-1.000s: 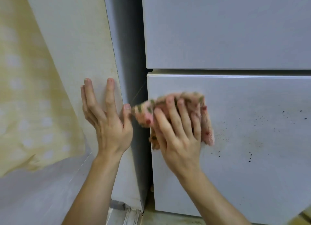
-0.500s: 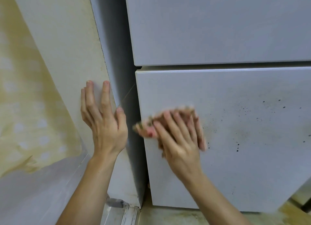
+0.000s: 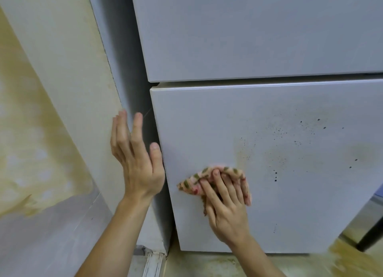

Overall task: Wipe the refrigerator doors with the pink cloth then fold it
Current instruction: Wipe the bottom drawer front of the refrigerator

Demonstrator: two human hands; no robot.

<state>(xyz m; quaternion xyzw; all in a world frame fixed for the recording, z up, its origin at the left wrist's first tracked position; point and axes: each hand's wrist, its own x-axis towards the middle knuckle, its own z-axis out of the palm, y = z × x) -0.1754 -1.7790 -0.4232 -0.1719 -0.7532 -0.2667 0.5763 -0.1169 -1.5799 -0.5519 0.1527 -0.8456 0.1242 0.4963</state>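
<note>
The stained yellow wall (image 3: pixel 24 131) and the cream panel (image 3: pixel 62 80) stand at the far left. The left grip (image 3: pixel 137 164) has come off that panel, where it lay flat half a second ago. It now hangs in front of the gap beside the refrigerator with its fingers straight, spread and holding nothing. Its thumb is just beside the left edge of the lower door (image 3: pixel 290 204); whether they touch I cannot tell.

The pink cloth (image 3: pixel 192 185) has slid down and inward since then. It no longer overhangs the door's left edge and sits wholly on the lower door's face, low and to the left, under the upper door (image 3: pixel 248 38). The right grip (image 3: pixel 226 206) presses it to the door with extended fingers laid over it; the thumb is hidden.

The bunched cloth's long axis runs crosswise. Its left corner points at the door's edge, and its right end droops downward. Dark specks (image 3: pixel 275 175) dot the door to the right.
</note>
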